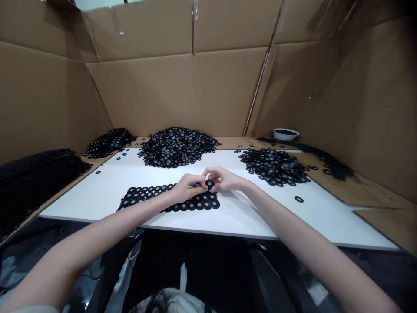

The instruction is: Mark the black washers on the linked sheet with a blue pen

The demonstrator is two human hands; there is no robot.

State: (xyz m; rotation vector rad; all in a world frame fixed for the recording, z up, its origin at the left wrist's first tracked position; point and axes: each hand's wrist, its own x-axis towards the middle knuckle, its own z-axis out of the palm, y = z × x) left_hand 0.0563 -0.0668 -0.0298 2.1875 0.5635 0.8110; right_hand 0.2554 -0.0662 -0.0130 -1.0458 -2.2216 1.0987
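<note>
My left hand (pixel 189 188) is closed around a small dark-blue tool (pixel 194 185), of which only a short piece shows; its exact kind cannot be made out. Pinched in the fingertips of my right hand (pixel 224 179) is a black ring (pixel 210 184) with a pale centre, and the left fingertips meet its edge. Beneath both hands lies a flat mat of joined black rings (pixel 192 204), its middle partly covered by my left hand and forearm. Whether the pinched ring is attached to the mat cannot be seen.
On the white board (pixel 97 195) stand a large heap of rings (pixel 177 145) and a smaller heap (pixel 273 166). One loose ring (pixel 299 199) lies at right. Dark strands (pixel 29 182) fill the left side. A white bowl (pixel 286 134) stands back right; cardboard walls (pixel 182 91) enclose the table.
</note>
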